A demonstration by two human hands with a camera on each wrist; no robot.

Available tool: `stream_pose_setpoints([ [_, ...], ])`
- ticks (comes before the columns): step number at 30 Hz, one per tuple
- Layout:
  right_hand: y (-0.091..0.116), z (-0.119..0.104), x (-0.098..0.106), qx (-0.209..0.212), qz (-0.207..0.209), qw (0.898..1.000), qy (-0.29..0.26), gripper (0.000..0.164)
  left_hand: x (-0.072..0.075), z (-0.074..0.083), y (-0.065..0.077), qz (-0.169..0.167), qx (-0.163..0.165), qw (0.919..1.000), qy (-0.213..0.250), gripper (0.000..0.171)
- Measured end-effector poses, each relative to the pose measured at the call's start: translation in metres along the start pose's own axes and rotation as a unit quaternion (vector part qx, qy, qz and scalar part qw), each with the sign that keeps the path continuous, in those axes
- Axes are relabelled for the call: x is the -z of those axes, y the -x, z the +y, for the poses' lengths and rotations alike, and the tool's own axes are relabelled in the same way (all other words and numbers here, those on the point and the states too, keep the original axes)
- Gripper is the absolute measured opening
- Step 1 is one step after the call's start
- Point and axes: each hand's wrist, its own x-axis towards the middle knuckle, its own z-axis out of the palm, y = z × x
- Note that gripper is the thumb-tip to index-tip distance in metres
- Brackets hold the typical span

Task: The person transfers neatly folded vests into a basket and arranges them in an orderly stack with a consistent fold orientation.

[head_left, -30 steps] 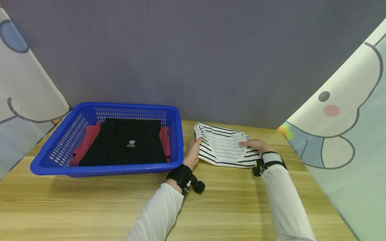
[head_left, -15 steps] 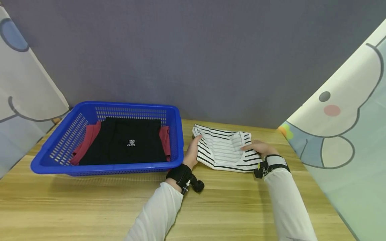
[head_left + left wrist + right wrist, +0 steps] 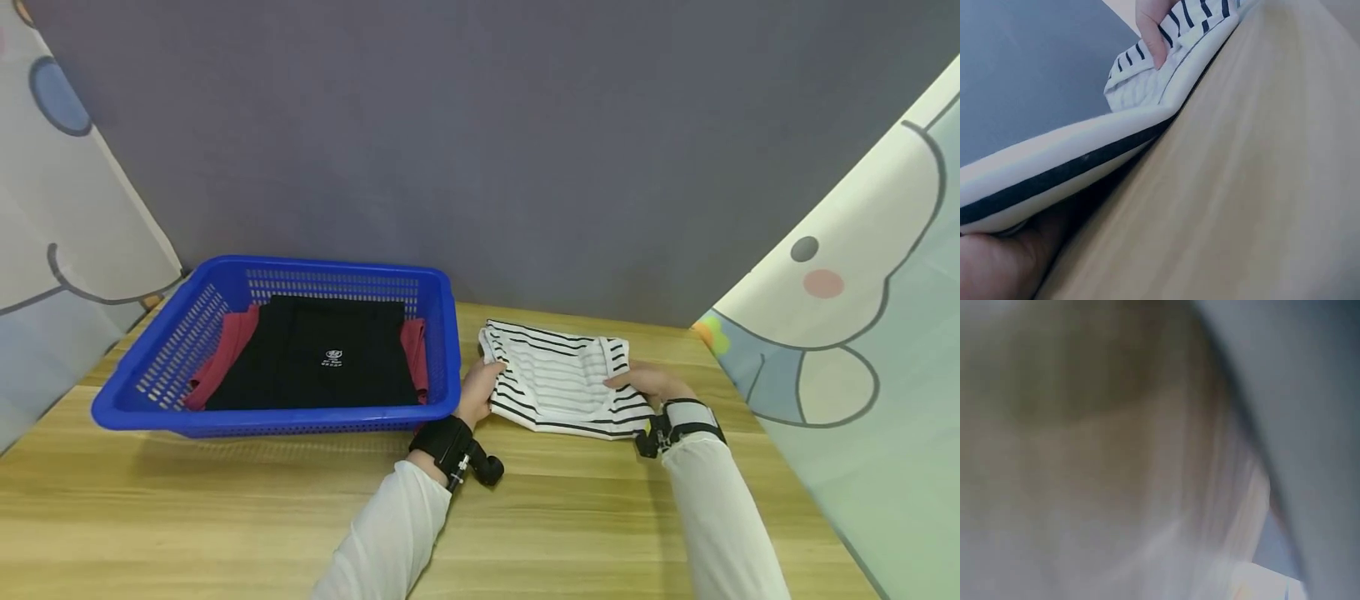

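A folded white garment with black stripes (image 3: 562,375) lies on the wooden table, its neckline-like opening facing up. At its left edge my left hand (image 3: 477,390) grips the cloth, thumb on top and the other fingers underneath. My right hand (image 3: 651,381) pinches the right side, its thumb laid over the fabric. From the left wrist, the near striped edge (image 3: 1066,172) rises slightly off the wood above my left hand (image 3: 1000,265), and the right hand (image 3: 1154,28) holds the far end. The right wrist view is blurred, with a grey shape covering its right side.
A blue plastic basket (image 3: 277,419) stands just left of my left hand. Inside it a black folded garment (image 3: 330,350) lies on red cloth (image 3: 232,342). Behind the table (image 3: 570,517) rises a grey panel (image 3: 480,150); a cartoon-printed sheet (image 3: 817,358) borders the right.
The striped garment has shifted slightly toward me and spread flatter, its right edge straighter. My right hand has moved a little right and nearer; the left keeps its hold.
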Motion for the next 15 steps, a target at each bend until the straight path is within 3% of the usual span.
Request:
stream_pose_setpoints([
  [3,0.004,0.004,-0.001,0.005,-0.011,1.000,-0.021,0.077,0.000,0.001,0.003,-0.003,0.006,1.0000,0.004,0.047],
  [10,0.014,0.013,-0.005,-0.001,0.050,0.999,0.015,0.078,-0.002,0.000,0.009,0.003,0.011,0.9999,-0.004,0.047],
  [15,0.019,0.018,-0.010,0.025,0.041,0.998,-0.043,0.075,-0.001,0.000,0.014,0.016,0.020,0.9996,-0.014,0.050],
])
